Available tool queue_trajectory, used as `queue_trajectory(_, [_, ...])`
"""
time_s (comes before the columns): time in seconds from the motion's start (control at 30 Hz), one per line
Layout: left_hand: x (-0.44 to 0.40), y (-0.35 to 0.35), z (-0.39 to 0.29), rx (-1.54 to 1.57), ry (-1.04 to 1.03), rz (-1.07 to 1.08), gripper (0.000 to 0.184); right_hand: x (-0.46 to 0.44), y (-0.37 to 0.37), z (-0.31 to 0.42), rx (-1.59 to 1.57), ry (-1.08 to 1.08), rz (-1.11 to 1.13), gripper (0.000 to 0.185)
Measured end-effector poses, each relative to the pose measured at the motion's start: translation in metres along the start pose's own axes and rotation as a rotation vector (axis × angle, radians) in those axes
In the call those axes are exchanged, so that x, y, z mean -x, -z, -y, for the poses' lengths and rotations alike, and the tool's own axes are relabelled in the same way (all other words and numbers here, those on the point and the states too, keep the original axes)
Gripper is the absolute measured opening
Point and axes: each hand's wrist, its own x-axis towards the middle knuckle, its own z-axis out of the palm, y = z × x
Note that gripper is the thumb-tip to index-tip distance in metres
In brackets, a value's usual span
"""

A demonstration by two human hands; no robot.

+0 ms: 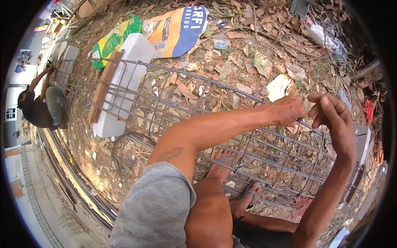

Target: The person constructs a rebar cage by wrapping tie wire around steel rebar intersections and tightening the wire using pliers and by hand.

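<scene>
A long rebar cage point(182, 106) of thin steel bars and square stirrups stretches across the ground in front of me. My left hand point(288, 110) is closed into a fist at the cage's upper bar, and what it grips is hidden. Just to its right, my right hand point(334, 118) has its fingers curled and the thumb drawn in near them, above the same bar. Anything between those fingers is too small to make out. A gap separates the two hands. My sandalled feet point(250, 194) are down among the lower bars.
Concrete blocks point(134, 53) prop the cage, with a wooden plank point(101, 93) against one. An orange and blue mortar bag point(175, 31) and a green bag point(109, 43) lie behind. Another person point(43, 103) squats at the cage's far end. Long bars point(78, 173) run along the left.
</scene>
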Motion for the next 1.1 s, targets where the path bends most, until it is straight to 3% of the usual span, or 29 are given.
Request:
queue_trajectory(0.03, [0.0, -0.005, 0.003, -0.009, -0.005, -0.042, 0.012, -0.029, 0.012, -0.022, 0.042, -0.047, -0.122, 0.038])
queue_trajectory(0.1, [-0.005, -0.017, 0.001, -0.132, -0.033, -0.153, 0.009, -0.082, 0.029, -0.081, 0.076, -0.159, -0.02, 0.034])
queue_trajectory(0.13, [-0.003, -0.019, 0.001, -0.201, -0.046, -0.207, 0.007, -0.102, 0.033, -0.111, -0.08, -0.264, 0.027, 0.03])
queue_trajectory(0.3, [0.001, -0.018, -0.014, -0.382, -0.033, -0.177, 0.009, -0.151, 0.05, -0.161, -0.005, -0.474, 0.417, 0.02])
queue_trajectory(0.37, [0.005, -0.027, -0.009, -0.306, -0.078, -0.277, 0.014, -0.182, 0.069, -0.234, 0.254, -0.356, 0.915, 0.014])
queue_trajectory(0.4, [0.005, -0.03, -0.008, -0.266, -0.105, -0.33, 0.016, -0.189, 0.067, -0.242, 0.329, -0.352, 1.016, 0.015])
queue_trajectory(0.47, [0.006, -0.025, -0.01, -0.283, -0.075, -0.187, 0.015, -0.2, 0.053, -0.241, 0.42, -0.414, 1.083, 0.017])
queue_trajectory(0.5, [0.005, -0.026, -0.011, -0.287, -0.064, -0.119, 0.015, -0.203, 0.051, -0.239, 0.461, -0.431, 1.091, 0.018])
queue_trajectory(0.57, [-0.001, -0.072, 0.005, -0.166, 0.002, -0.293, 0.013, -0.203, 0.054, -0.231, 0.555, -0.416, 1.078, 0.02])
queue_trajectory(0.67, [0.0, -0.105, 0.02, -0.319, 0.076, -0.171, 0.018, -0.188, 0.05, -0.213, 0.786, -0.225, 0.918, 0.022])
queue_trajectory(0.7, [-0.007, -0.146, 0.034, -0.646, 0.092, -0.142, 0.018, -0.176, 0.047, -0.199, 0.903, -0.132, 0.812, 0.023])
queue_trajectory(0.77, [0.019, -0.063, -0.003, -0.22, -0.042, -0.369, 0.014, -0.168, 0.057, -0.203, 0.847, 0.046, 0.652, 0.024])
queue_trajectory(0.8, [0.014, -0.046, -0.015, -0.196, 0.01, -0.317, 0.01, -0.164, 0.062, -0.205, 0.824, 0.135, 0.572, 0.025])
queue_trajectory(0.87, [0.01, -0.03, -0.027, -0.145, 0.115, -0.211, 0.006, -0.158, 0.058, -0.192, 0.691, 0.2, 0.627, 0.027])
queue_trajectory(0.97, [0.003, -0.047, -0.021, -0.151, 0.208, -0.252, 0.011, -0.155, 0.049, -0.165, 0.8, -0.134, 0.575, 0.025])
queue_trajectory(1.1, [0.007, -0.046, -0.024, -0.157, 0.198, -0.331, 0.011, -0.15, 0.052, -0.161, 0.867, -0.142, 0.371, 0.032])
